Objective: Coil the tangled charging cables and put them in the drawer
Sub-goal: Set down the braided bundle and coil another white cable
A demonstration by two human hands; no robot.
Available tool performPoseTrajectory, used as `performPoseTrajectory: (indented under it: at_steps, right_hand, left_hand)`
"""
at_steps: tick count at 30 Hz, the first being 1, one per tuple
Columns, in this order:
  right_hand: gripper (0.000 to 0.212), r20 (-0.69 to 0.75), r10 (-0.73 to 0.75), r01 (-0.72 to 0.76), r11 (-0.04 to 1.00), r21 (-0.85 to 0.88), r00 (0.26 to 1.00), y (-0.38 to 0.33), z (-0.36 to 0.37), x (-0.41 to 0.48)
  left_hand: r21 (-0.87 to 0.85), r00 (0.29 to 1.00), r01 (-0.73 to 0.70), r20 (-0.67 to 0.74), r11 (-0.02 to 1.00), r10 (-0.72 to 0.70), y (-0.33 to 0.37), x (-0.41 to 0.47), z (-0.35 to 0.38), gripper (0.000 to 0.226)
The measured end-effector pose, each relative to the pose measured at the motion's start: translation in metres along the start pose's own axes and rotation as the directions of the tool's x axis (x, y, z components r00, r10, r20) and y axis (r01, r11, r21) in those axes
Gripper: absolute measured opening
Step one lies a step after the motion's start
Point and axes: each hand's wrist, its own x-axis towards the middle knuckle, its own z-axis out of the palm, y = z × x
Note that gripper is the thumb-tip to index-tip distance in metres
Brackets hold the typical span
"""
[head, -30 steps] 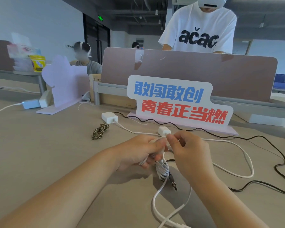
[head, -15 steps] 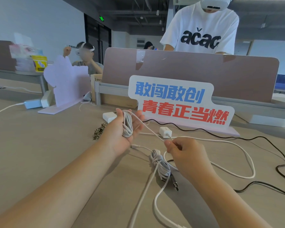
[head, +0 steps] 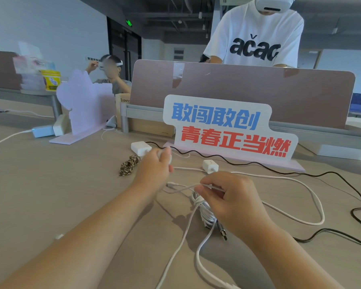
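The right hand (head: 227,197) is pinching a white cable (head: 198,253) above a bundled coil (head: 204,211) lying on the tabletop (head: 50,195). Farther off, the left hand (head: 154,170) is curling shut around white loops (head: 164,153). Beyond it, a charger (head: 210,166) and a black cable (head: 258,166) are lying before the sign (head: 227,130).

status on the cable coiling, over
Left hand shut on white coil. Right hand pinching white cable. Second bundle on desk. Black cable loose nearby; no drawer in view.
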Motion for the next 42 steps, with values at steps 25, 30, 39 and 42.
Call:
performPoseTrajectory:
  at_steps: [25,30,39,42]
  right_hand:
    - [0.025,-0.106,0.479,-0.461,0.874,0.156,0.872,0.001,-0.006,0.008]
    - [0.030,0.130,0.585,-0.596,0.755,0.274,0.801,-0.003,-0.007,0.009]
    - [0.027,0.150,0.664,-0.680,0.702,0.211,0.732,0.008,-0.006,0.005]
    - [0.025,0.023,0.523,-0.523,0.848,0.080,0.852,0.008,-0.005,0.005]
  left_hand:
    - [-0.424,0.933,0.151,0.360,0.893,0.012,0.022,-0.021,0.004,0.039]
    - [-0.794,0.920,0.388,0.300,0.469,-0.254,0.021,0.001,-0.008,0.044]
    - [-0.952,0.901,0.296,0.251,0.077,-0.353,0.004,0.028,-0.026,0.046]
    - [-0.773,0.862,0.411,0.156,0.483,-0.483,0.000,0.028,-0.017,0.044]
